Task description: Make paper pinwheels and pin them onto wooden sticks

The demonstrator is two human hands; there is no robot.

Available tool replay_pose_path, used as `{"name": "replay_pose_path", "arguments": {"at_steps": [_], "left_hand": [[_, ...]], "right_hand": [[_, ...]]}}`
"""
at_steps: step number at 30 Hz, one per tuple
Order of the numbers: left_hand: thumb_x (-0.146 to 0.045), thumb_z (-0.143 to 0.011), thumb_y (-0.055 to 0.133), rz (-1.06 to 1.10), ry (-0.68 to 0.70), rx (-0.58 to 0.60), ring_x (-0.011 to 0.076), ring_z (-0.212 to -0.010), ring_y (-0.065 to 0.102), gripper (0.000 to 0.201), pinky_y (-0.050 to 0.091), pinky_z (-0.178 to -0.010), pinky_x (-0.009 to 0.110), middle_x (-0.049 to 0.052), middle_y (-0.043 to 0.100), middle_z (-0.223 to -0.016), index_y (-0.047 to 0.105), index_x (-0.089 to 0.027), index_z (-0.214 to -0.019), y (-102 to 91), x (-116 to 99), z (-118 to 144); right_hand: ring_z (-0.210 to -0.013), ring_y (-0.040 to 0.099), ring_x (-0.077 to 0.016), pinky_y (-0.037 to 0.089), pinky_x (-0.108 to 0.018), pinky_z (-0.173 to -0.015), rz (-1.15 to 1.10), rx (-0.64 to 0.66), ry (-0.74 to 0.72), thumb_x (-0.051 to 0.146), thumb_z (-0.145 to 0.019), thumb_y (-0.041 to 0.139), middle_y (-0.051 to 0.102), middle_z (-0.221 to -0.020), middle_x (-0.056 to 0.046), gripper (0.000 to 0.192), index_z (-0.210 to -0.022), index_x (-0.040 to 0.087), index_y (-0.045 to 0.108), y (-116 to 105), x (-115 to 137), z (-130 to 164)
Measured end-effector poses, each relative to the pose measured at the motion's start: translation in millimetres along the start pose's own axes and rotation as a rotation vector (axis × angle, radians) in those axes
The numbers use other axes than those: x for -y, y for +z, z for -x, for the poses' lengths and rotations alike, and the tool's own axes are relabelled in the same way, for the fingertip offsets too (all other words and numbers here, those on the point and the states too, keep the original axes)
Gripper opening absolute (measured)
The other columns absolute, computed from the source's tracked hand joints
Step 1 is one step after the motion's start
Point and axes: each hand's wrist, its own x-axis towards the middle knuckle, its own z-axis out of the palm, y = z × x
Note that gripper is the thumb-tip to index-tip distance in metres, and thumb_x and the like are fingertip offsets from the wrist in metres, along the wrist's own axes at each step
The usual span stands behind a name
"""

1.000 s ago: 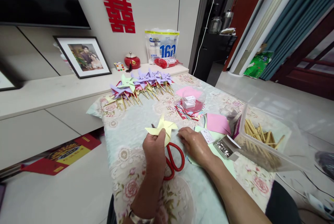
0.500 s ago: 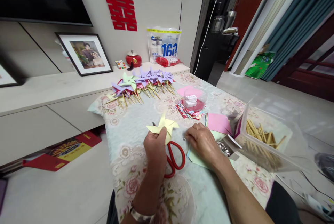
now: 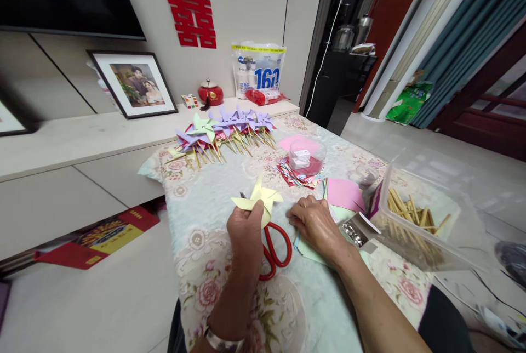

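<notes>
My left hand (image 3: pixel 245 225) pinches a pale yellow paper pinwheel (image 3: pixel 262 199), its folded blades gathered at the middle under my thumb. Red-handled scissors (image 3: pixel 284 246) lie on the tablecloth just under and beside that hand, their blades mostly hidden. Palm down, my right hand (image 3: pixel 314 224) rests at the edge of a stack of coloured paper squares (image 3: pixel 345 194). Its fingers are bent together and their tips touch the cloth; whatever they hold is hidden. Close by that wrist stands a small open box of silvery pins (image 3: pixel 354 233).
Finished pinwheels on sticks (image 3: pixel 230 125) lie in a row at the back. A clear round container (image 3: pixel 316 158) sits on patterned paper. To the right is a clear plastic bin (image 3: pixel 452 249) with wooden sticks (image 3: pixel 411 210). A white cabinet (image 3: pixel 135 134) runs along the wall.
My right hand has shifted slightly left, and its fingers now cover the spot where a small shiny piece lay on the cloth. The left hand and pinwheel have barely moved.
</notes>
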Motion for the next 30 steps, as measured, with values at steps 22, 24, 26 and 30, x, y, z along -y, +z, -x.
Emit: {"name": "replay_pose_path", "arguments": {"at_steps": [22, 24, 26, 30], "left_hand": [[-0.033, -0.064, 0.077, 0.067, -0.045, 0.105, 0.0170, -0.061, 0.064, 0.028, 0.049, -0.058, 0.025, 0.003, 0.073, -0.070, 0.072, -0.011, -0.082, -0.5, 9.5, -4.1], [-0.033, -0.065, 0.077, 0.082, -0.045, 0.129, 0.0159, -0.059, 0.063, 0.026, 0.049, -0.057, 0.025, 0.002, 0.073, -0.068, 0.071, -0.012, -0.080, 0.1, 10.5, -3.5], [-0.031, -0.065, 0.077, 0.090, -0.049, 0.164, 0.0151, -0.057, 0.062, 0.024, 0.048, -0.056, 0.025, 0.001, 0.072, -0.067, 0.071, -0.012, -0.078, 1.7, 9.7, -0.9], [-0.029, -0.064, 0.076, 0.098, -0.081, 0.278, 0.0165, -0.058, 0.064, 0.025, 0.049, -0.059, 0.026, 0.002, 0.073, -0.067, 0.073, -0.012, -0.082, 6.4, 5.8, 8.4]], "right_hand": [[-0.098, 0.051, -0.0251, 0.035, -0.037, -0.077, -0.079, -0.134, -0.012, 0.002, -0.086, 0.052, 0.064, -0.098, -0.009, 0.020, -0.080, 0.019, 0.059, 3.4, 2.8, -2.3], [-0.107, 0.051, -0.0266, 0.038, -0.040, -0.087, -0.258, -0.251, -0.029, 0.008, -0.090, 0.052, 0.063, -0.109, -0.010, 0.016, -0.081, 0.020, 0.058, -1.9, -0.8, -0.6], [-0.117, 0.049, -0.0282, 0.038, -0.045, -0.097, -0.415, -0.356, -0.067, 0.016, -0.093, 0.051, 0.059, -0.122, -0.010, 0.014, -0.081, 0.022, 0.058, -7.1, -2.8, 1.2], [-0.129, 0.045, -0.0296, 0.034, -0.050, -0.107, -0.616, -0.372, -0.079, 0.023, -0.093, 0.055, 0.052, -0.139, -0.008, 0.013, -0.081, 0.023, 0.060, -14.9, 2.6, 4.4]]}}
